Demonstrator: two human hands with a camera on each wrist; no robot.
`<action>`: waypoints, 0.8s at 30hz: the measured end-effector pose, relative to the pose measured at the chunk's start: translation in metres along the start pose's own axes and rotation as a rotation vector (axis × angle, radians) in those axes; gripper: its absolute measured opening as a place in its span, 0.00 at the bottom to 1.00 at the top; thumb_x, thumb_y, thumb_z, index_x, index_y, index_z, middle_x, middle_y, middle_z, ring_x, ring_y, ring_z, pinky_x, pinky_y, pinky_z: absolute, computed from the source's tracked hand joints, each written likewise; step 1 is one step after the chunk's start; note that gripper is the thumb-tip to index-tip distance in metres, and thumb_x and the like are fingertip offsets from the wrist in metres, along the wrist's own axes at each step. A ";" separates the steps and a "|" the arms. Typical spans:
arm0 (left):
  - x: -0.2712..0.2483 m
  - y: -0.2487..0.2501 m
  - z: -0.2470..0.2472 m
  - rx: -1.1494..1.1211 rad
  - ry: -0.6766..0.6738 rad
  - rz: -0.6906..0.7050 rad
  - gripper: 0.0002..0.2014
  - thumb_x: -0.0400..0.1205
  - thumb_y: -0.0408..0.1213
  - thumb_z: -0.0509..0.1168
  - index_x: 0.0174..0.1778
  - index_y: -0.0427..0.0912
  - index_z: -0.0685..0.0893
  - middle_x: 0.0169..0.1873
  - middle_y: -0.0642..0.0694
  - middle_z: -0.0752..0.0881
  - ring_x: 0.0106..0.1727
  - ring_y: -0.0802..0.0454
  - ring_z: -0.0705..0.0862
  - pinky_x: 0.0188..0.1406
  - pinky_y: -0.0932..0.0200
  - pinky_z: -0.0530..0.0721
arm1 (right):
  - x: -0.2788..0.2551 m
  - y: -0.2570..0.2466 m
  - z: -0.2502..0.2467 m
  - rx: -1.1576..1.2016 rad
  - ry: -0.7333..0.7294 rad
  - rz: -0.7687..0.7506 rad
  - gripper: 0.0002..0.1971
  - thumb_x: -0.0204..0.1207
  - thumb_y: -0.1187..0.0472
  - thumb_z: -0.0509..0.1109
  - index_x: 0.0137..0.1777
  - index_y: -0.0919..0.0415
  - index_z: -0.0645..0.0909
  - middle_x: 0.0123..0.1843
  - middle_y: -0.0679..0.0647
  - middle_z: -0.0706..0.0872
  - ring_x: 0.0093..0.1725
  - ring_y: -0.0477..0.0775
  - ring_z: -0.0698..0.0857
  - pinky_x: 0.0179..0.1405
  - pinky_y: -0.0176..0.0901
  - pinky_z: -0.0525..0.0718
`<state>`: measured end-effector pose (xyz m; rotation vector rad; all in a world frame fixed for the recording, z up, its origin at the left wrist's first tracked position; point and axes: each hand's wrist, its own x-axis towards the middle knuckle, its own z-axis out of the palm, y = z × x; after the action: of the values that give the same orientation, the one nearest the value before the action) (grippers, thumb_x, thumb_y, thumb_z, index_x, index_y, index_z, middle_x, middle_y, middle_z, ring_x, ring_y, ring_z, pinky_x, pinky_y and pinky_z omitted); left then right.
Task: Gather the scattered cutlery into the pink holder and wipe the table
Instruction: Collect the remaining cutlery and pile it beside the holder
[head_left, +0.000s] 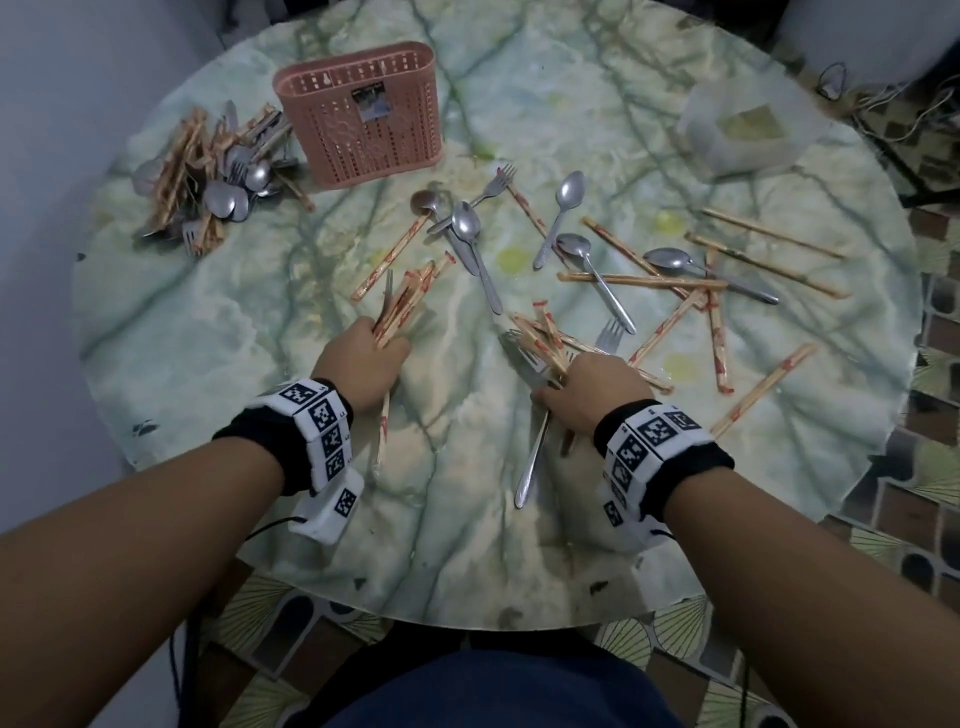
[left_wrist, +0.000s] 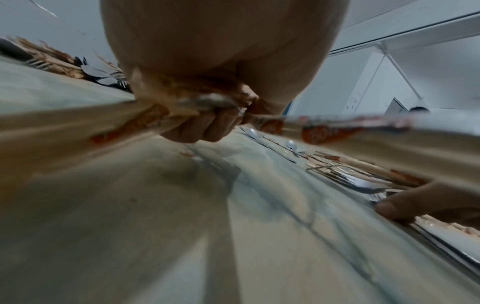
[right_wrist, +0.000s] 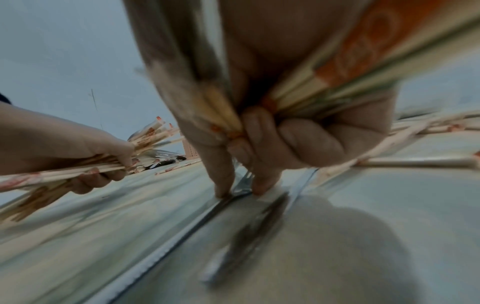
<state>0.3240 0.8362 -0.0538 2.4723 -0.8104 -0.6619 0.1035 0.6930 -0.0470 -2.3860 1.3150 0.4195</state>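
L hand (head_left: 366, 358) clenched round a bundle of wrapped chopsticks (head_left: 402, 306) w/ a fork in it. R hand (head_left: 597, 389) grips a 2nd chopstick bundle (head_left: 540, 338) plus forks, index + middle fingertips (right_wrist: 222, 191) pressed on the table (head_left: 208, 322) either side of a fork handle (head_left: 532, 462). Pink holder (head_left: 361, 114) upright at far side, well beyond L hand, 1 of it. Pile of cutlery (head_left: 213, 182) just left of holder, count unclear. Loose between the hands and holder: 5 spoons, e.g. (head_left: 563, 208), approx 10 chopstick packs. 1 whitish container (head_left: 748, 130) far right.
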 end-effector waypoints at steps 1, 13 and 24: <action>0.000 0.001 0.001 -0.001 -0.002 0.004 0.16 0.84 0.52 0.62 0.58 0.43 0.80 0.48 0.42 0.86 0.50 0.39 0.84 0.46 0.51 0.79 | 0.000 -0.003 0.000 0.018 0.007 -0.005 0.20 0.82 0.44 0.68 0.37 0.59 0.76 0.34 0.52 0.78 0.33 0.54 0.78 0.36 0.44 0.76; -0.001 0.008 -0.009 -0.076 0.040 0.027 0.16 0.84 0.49 0.62 0.62 0.44 0.78 0.47 0.44 0.86 0.46 0.41 0.85 0.44 0.51 0.80 | 0.003 -0.037 -0.001 0.087 0.039 -0.060 0.20 0.76 0.46 0.75 0.34 0.57 0.73 0.34 0.53 0.79 0.33 0.54 0.79 0.31 0.43 0.74; 0.002 -0.006 -0.022 -0.195 0.161 0.036 0.15 0.85 0.47 0.63 0.62 0.42 0.74 0.45 0.43 0.86 0.40 0.44 0.85 0.37 0.51 0.81 | 0.000 -0.046 0.002 0.114 -0.029 -0.106 0.14 0.78 0.47 0.71 0.43 0.58 0.79 0.38 0.53 0.81 0.42 0.59 0.85 0.37 0.45 0.80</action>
<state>0.3401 0.8449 -0.0402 2.2950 -0.6935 -0.4966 0.1428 0.7166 -0.0397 -2.3338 1.1615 0.3379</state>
